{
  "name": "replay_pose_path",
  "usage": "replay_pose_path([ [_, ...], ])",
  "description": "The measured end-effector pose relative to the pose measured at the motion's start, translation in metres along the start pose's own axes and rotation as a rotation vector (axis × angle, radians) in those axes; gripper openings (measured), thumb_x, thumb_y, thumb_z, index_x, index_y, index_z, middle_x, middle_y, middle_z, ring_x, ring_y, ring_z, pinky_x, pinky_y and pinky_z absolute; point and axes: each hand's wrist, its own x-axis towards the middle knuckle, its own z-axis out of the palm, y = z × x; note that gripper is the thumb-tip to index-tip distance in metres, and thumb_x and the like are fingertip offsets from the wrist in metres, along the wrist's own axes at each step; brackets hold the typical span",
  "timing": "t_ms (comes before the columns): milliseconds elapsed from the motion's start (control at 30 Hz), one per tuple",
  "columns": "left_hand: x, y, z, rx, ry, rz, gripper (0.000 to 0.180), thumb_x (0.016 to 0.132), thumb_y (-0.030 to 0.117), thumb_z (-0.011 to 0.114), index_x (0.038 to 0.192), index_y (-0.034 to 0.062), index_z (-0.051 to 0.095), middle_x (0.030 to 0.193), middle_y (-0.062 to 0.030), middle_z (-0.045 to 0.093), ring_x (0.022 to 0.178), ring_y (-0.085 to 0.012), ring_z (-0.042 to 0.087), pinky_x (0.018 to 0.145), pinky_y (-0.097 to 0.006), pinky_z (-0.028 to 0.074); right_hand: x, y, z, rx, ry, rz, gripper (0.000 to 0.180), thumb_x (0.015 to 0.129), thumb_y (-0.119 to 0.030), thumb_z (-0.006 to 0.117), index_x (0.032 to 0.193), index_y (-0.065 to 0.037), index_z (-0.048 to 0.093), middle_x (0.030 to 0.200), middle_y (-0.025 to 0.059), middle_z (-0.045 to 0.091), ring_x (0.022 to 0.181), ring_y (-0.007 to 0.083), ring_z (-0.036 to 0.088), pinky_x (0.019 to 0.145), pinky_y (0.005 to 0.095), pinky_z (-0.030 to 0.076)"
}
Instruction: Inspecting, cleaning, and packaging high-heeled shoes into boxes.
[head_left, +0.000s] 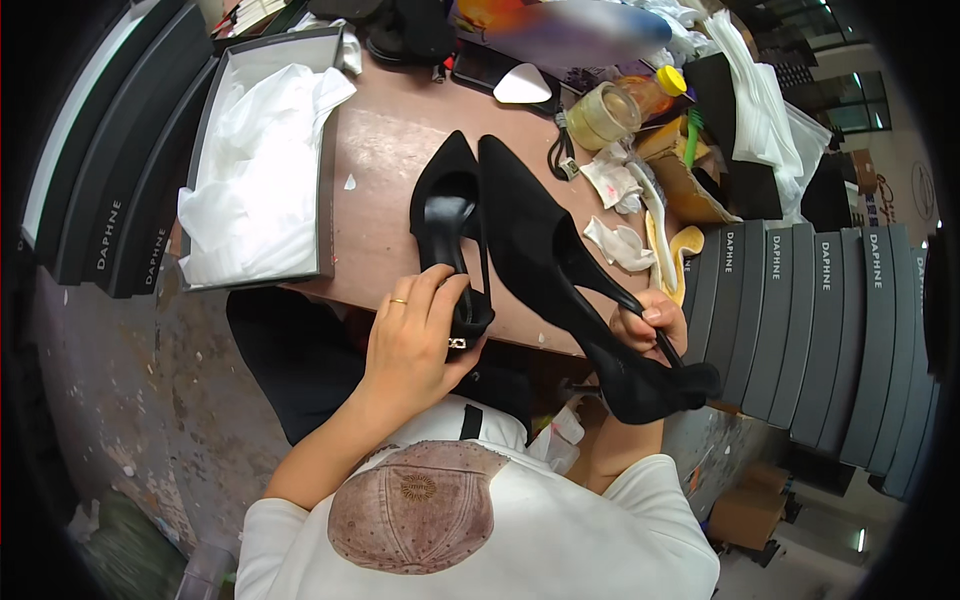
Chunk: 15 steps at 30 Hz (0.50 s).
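Note:
Two black pointed high-heeled shoes lie side by side on a brown worktable (385, 150), toes pointing away from me. My left hand (412, 340), wearing a ring, grips the heel end of the left shoe (447, 205), near a small metal buckle. My right hand (650, 325) holds the thin strap of the right shoe (545, 255), which lies on its side with its heel end hanging off the table's near edge.
An open shoebox (325, 150) with white tissue paper sits at the table's left. Stacks of dark shoeboxes stand at far left (110, 160) and at right (830, 330). Rags, a jar (603, 115), a yellow-capped bottle and clutter fill the table's back right.

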Motion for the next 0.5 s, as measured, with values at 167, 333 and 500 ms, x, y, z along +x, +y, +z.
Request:
replay_pose_path([
  [167,-0.01,-0.002,0.005,-0.079,0.196,0.055,0.062,0.06,0.017,0.079,0.113,0.001,0.05,0.111,-0.0155,0.051,0.096,-0.03,0.052,0.078,-0.037,0.044,-0.002,0.002,0.023,0.029,-0.061,-0.003,0.028,0.074,-0.026,0.049,0.055,-0.008,0.038,0.044,-0.0016,0.035,0.036,0.0047,0.025,0.035,0.0226,0.018],
  [333,-0.09,-0.046,0.024,-0.22,0.314,0.155,0.021,0.067,0.008,0.07,0.081,0.0038,0.054,0.077,-0.0118,0.053,0.061,-0.0244,0.052,0.054,-0.031,0.043,-0.003,0.002,0.004,-0.002,-0.113,0.008,0.029,0.076,-0.027,0.051,0.056,-0.009,0.039,0.044,-0.0021,0.035,0.034,0.0044,0.027,0.033,0.0213,0.02],
  [500,-0.131,-0.095,0.007,-0.156,0.139,-0.511,0.003,0.077,0.001,0.062,0.078,0.0011,0.059,0.073,-0.0096,0.056,0.057,-0.018,0.054,0.054,-0.028,0.043,0.016,-0.001,-0.017,-0.127,0.108,-0.119,0.026,0.082,-0.022,0.048,0.06,-0.01,0.039,0.045,-0.0038,0.033,0.035,0.0049,0.027,0.032,0.0211,0.026],
])
